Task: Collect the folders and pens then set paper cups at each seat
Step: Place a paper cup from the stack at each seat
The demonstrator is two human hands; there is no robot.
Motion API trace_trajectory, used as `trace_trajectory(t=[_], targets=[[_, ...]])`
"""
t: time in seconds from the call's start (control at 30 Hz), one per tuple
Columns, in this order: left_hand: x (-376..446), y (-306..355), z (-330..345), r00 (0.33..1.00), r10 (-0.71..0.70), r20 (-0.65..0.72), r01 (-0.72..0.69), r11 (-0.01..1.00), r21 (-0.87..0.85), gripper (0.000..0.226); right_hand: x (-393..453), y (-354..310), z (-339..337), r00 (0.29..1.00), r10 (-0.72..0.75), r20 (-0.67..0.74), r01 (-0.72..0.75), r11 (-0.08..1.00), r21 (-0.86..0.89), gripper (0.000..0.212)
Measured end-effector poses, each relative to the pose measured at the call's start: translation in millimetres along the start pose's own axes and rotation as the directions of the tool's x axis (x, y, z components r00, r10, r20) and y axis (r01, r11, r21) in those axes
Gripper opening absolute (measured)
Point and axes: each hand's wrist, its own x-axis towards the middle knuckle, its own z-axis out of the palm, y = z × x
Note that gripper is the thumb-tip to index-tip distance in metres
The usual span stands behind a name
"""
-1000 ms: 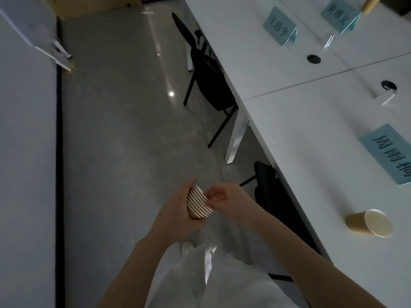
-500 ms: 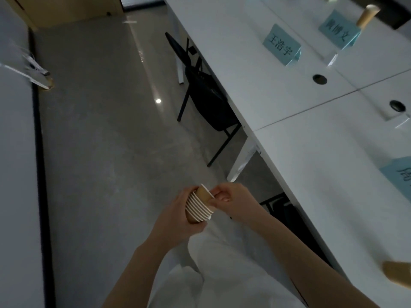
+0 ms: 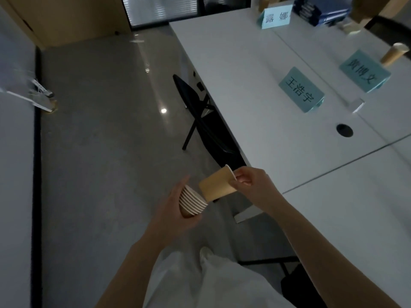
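Desk [image 3: 255, 103]: long white surface running along the right; no folders or pens lie on the near seats, so collection there is judged done.
Chair [image 3: 206, 121]: black, tucked under the desk edge at the seat marked 王浩宇; no cup stands at this seat yet.
Folders [image 3: 320, 10]: blue stack at the far end of the desk, apparently gathered there; no pens can be made out.
Name card, near [image 3: 300, 88]: teal tent card, reads 王浩宇.
Name card, opposite [image 3: 364, 71]: teal, seen from its other side; first character looks like 黄, last like 文, the middle is unclear.
Name card, far [image 3: 275, 17]: pale blue, reads 露娜.
Placed cup [image 3: 393, 54]: brown paper cup behind the opposite card; that seat is judged served.
Cup stack [image 3: 192, 202]: nested brown cups with white rims, several left to deal out.
Left hand [image 3: 173, 210]: grip wrapped around the cup stack, held over the floor beside the desk.
Right hand [image 3: 246, 181]: grip pinching the rim of the single cup.
Single cup [image 3: 216, 184]: pulled clear of the stack, tilted, not yet over the desk.
Remaining: set this cup at 王浩宇, then the seats beyond.
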Motion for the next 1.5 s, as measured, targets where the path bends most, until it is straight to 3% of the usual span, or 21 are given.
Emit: trace_trajectory(t=[0.27, 0.57, 0.8, 0.97, 1.23, 1.37, 1.5], targets=[[99.8, -17.7, -54.7, 0.998, -0.002, 0.055, 0.000, 0.999, 0.034, 0.099, 84.3, 0.0, -7.1, 0.965, 0.171, -0.199, -0.181, 0.983, -0.030, 0.018], [213.1, -8.2, -128.6, 0.985, 0.089, 0.147, -0.098, 0.994, 0.053, 0.096, 160.0, 1.6, -1.4, 0.780, 0.417, -0.467, -0.427, 0.900, 0.090, 0.024], [261.9, -6.2, -134.1, 0.976, 0.092, 0.199, -0.099, 0.995, 0.026, 0.095, 206.7, 15.5, -24.1, 0.719, 0.459, -0.522, -0.530, 0.848, 0.015, 0.027], [295.5, 2.0, -132.4, 0.969, 0.086, 0.230, -0.091, 0.996, 0.012, 0.094, 248.6, 27.5, -46.4, 0.734, 0.432, -0.525, -0.552, 0.829, -0.090, 0.026], [345.7, 20.7, -134.0, 0.979, 0.084, 0.186, -0.098, 0.993, 0.065, 0.094, 297.2, 43.5, -65.9, 0.819, 0.335, -0.465, -0.517, 0.783, -0.345, 0.006], [361.0, 29.1, -126.7, 0.981, 0.066, 0.181, -0.078, 0.995, 0.058, 0.092, 308.7, 46.4, -63.6, 0.872, 0.283, -0.399, -0.464, 0.737, -0.492, 0.026], [373.2, 32.5, -119.4, 0.978, 0.067, 0.198, -0.081, 0.995, 0.060, 0.092, 310.5, 43.6, -61.6, 0.887, 0.248, -0.389, -0.424, 0.771, -0.475, 0.026]])
